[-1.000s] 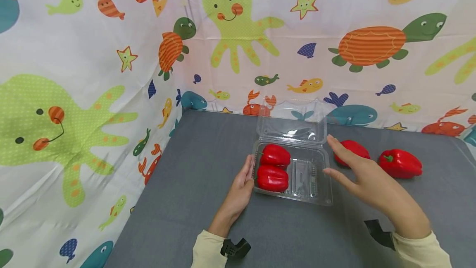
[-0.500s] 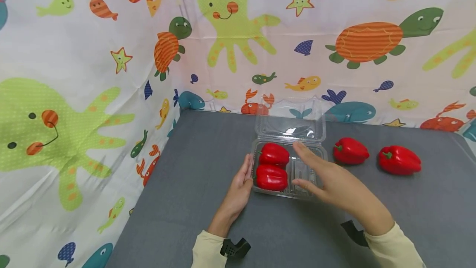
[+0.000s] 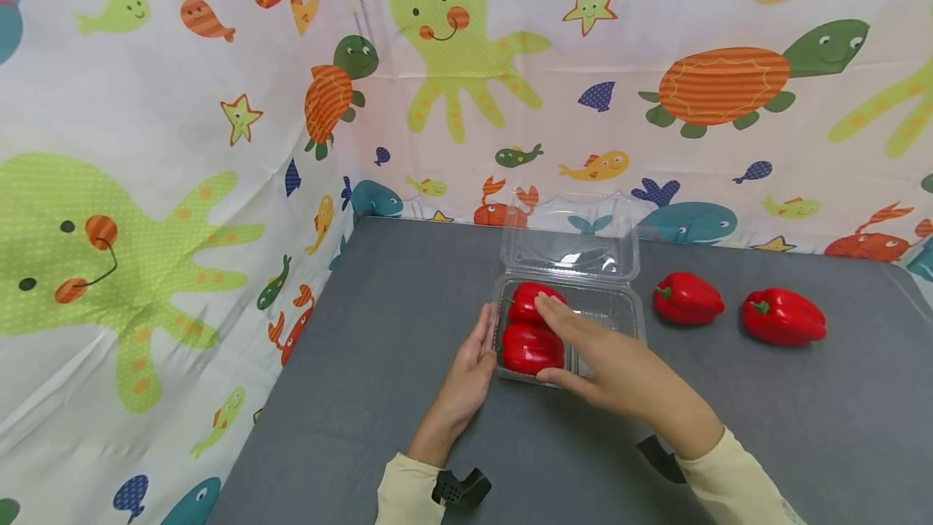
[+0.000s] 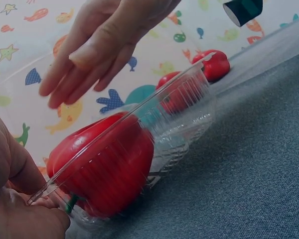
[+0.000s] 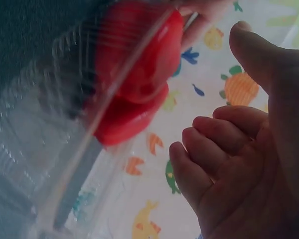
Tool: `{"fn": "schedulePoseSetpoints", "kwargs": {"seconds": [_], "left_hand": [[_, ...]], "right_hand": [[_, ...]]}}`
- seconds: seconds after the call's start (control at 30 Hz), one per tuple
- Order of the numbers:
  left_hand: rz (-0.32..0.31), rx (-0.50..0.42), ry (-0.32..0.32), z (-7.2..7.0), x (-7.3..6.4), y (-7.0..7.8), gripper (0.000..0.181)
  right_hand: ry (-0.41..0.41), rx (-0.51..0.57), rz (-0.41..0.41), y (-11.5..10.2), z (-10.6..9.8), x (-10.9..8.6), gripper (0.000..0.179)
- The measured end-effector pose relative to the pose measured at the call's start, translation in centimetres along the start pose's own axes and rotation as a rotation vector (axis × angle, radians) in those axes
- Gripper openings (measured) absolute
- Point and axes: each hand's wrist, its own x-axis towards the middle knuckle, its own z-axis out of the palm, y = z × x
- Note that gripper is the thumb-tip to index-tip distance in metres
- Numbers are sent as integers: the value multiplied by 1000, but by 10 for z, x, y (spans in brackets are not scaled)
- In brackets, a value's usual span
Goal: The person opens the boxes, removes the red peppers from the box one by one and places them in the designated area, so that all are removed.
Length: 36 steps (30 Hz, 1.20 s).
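A clear plastic clamshell container (image 3: pixel 612 310) lies on the table with its lid (image 3: pixel 572 245) raised at the back. Two red bell peppers (image 3: pixel 534 348) (image 4: pixel 107 167) sit one behind the other in its left half. My left hand (image 3: pixel 466 375) holds the container's left edge, the rim between thumb and fingers in the left wrist view. Over the container, my right hand (image 3: pixel 619 367) hangs with fingers extended and thumb spread, its fingertips overlapping the peppers in the head view. The left wrist view shows this right hand (image 4: pixel 104 47) above the peppers, apart from them.
Two more red bell peppers, a nearer one (image 3: pixel 688 298) and a farther one (image 3: pixel 783 317), lie on the grey table (image 3: pixel 350 395) right of the container. A cloth printed with sea animals (image 3: pixel 510 39) hangs along the back and left sides.
My right hand has moved left, from beside the container's right edge to above the two peppers inside. My left hand stays on the container's left edge.
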Motion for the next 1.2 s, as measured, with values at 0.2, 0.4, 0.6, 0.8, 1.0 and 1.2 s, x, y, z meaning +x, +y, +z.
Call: {"fn": "schedulePoseSetpoints", "kwargs": {"seconds": [0.2, 0.4, 0.6, 0.8, 1.0, 1.2], "left_hand": [[3, -8, 7, 0, -1, 0, 73], [5, -10, 9, 0, -3, 0, 74], [-1, -11, 20, -1, -4, 0, 74], [15, -7, 15, -2, -1, 1, 73], [12, -3, -4, -1, 0, 1, 72], [11, -13, -5, 0, 0, 1, 72]], "right_hand": [[9, -36, -36, -5, 14, 8, 97], [34, -90, -61, -9, 26, 13, 94], [46, -106, -54, -11, 32, 17, 92], [54, -138, -60, -11, 33, 21, 91], [54, -133, -55, -10, 33, 21, 88], [51, -105, -47, -9, 35, 22, 86]]}}
